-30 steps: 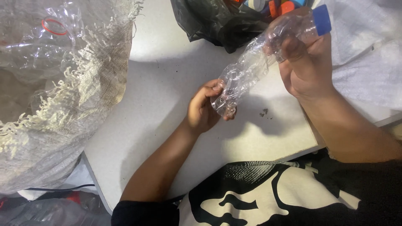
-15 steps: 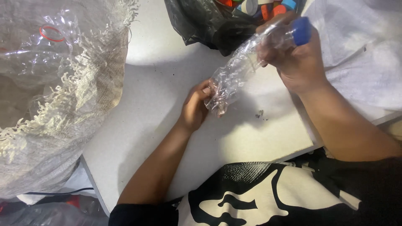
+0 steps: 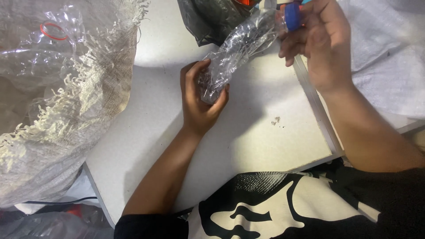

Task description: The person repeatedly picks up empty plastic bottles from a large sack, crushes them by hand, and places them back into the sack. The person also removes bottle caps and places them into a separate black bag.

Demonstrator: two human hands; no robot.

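A crushed clear plastic bottle (image 3: 239, 48) with a blue cap (image 3: 292, 17) is held slanting above the white table (image 3: 248, 146). My left hand (image 3: 199, 99) is wrapped around the bottle's base end. At the upper right, my right hand (image 3: 323, 44) grips the neck, its fingers around the blue cap. The bottle's body is twisted and flattened between the two hands.
A large woven white sack (image 3: 57, 102) full of clear plastic bottles fills the left side. A dark plastic bag (image 3: 212, 20) lies at the top centre, and another white sack (image 3: 385, 57) covers the right. Small crumbs (image 3: 276, 120) lie on the table.
Both hands have shifted slightly with the bottle; my left hand has closed more firmly around the base end, and the right hand's fingers have moved onto the blue cap.
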